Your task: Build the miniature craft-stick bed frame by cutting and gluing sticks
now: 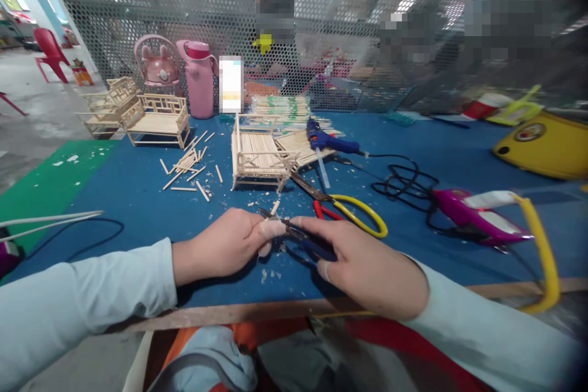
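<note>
My left hand [232,242] is closed, with a short wooden stick [275,207] pinched at its fingertips. My right hand [367,266] grips a dark hand cutter [315,245] with dark blue handles. The cutter's jaws reach across to the left fingertips, beside the stick; whether they touch it I cannot tell. Whitish wrapping covers some fingertips. Just beyond my hands stands a small chair-like frame of wooden sticks [257,156]. To its right lie scissors [349,208] with red and yellow handles.
A blue glue gun [331,138] rests on a stick panel [298,150]. Short cut sticks [188,159] are scattered left of the frame. Finished miniature benches [158,121] stand farther left. A pink bottle [200,79] is behind. A purple tool [482,214] and black cable [404,180] lie right.
</note>
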Action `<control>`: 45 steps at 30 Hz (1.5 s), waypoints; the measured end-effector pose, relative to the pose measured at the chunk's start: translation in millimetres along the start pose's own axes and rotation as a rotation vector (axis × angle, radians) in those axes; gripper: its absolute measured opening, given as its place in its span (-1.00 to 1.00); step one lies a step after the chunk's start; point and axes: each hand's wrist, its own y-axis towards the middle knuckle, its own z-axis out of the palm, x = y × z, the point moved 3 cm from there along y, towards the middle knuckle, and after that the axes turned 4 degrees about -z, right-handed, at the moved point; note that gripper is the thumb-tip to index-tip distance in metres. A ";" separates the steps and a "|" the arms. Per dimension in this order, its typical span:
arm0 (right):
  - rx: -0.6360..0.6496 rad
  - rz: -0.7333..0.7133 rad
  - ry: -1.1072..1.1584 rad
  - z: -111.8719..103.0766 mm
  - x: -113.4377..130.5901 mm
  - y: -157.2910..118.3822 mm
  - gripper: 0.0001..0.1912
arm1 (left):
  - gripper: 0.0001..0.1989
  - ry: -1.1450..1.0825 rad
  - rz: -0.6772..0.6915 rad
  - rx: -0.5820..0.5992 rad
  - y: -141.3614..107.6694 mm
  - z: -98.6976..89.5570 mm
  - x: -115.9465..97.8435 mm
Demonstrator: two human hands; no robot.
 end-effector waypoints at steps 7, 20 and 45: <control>0.205 0.088 0.511 2.9 -12.0 -9.1 -0.50 | -0.52 0.322 0.115 -0.019 -2.1 -4.5 6.0; -0.046 0.143 -0.541 1.4 -20.9 4.2 -0.30 | -0.73 0.624 -0.121 -0.209 8.6 -24.0 25.4; -0.372 0.054 0.052 -21.0 -21.1 -17.7 -0.44 | -0.76 0.734 -0.026 -0.181 22.4 -13.2 9.1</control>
